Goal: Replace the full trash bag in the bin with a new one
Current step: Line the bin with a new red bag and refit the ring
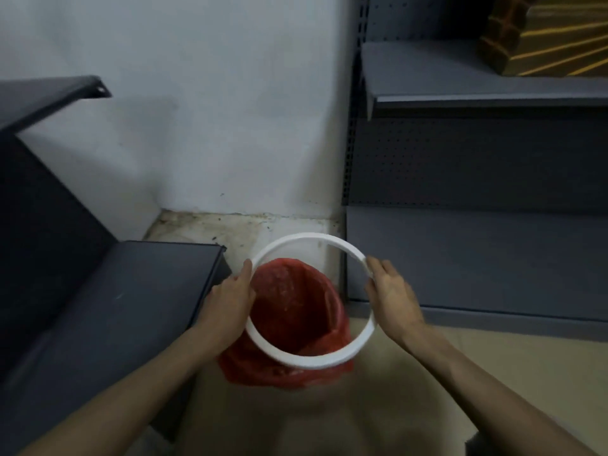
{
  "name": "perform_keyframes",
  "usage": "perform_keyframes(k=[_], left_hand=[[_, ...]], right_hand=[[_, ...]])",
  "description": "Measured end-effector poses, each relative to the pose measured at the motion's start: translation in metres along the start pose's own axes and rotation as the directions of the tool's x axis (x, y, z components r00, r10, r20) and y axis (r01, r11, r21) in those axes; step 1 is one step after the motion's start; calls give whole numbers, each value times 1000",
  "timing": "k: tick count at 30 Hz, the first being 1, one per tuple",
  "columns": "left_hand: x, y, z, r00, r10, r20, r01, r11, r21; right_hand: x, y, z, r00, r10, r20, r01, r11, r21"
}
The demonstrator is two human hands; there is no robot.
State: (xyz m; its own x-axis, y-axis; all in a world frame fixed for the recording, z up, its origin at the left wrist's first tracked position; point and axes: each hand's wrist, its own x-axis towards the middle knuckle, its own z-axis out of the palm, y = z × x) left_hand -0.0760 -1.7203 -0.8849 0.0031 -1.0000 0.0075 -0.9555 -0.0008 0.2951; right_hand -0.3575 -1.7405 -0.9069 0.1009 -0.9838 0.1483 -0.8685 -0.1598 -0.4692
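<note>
A red trash bag lines a bin on the floor, its mouth open and its edge draped over the bin's outside. A white plastic ring hangs tilted above the bag's mouth. My left hand grips the ring's left side, fingers curled round it. My right hand holds the ring's right side, fingers wrapped over its rim. The bin's own wall is hidden by the red bag.
A dark grey metal shelf unit stands close on the left, another grey shelf unit on the right with a brown and yellow box on top. The white wall is behind; stained floor lies at its foot.
</note>
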Motion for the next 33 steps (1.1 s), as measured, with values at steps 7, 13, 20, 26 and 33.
perform_keyframes(k=[7, 13, 20, 26, 33], left_hand=[[-25, -61, 12, 991, -128, 48, 128, 992, -16], [-29, -63, 40, 987, -151, 47, 150, 989, 10], [-33, -70, 60, 990, -137, 21, 135, 988, 72], [-35, -76, 66, 992, -127, -8, 127, 989, 81], [-37, -84, 65, 993, -116, 24, 115, 993, 40]], right_hand=[[8, -42, 52, 990, -109, 87, 119, 986, -120], [6, -32, 73, 989, -85, 123, 108, 976, -189], [0, -27, 84, 991, -80, 109, 99, 978, -186], [1, -33, 83, 989, -65, 131, 86, 982, -166], [-1, -30, 96, 989, -70, 132, 95, 977, -192]])
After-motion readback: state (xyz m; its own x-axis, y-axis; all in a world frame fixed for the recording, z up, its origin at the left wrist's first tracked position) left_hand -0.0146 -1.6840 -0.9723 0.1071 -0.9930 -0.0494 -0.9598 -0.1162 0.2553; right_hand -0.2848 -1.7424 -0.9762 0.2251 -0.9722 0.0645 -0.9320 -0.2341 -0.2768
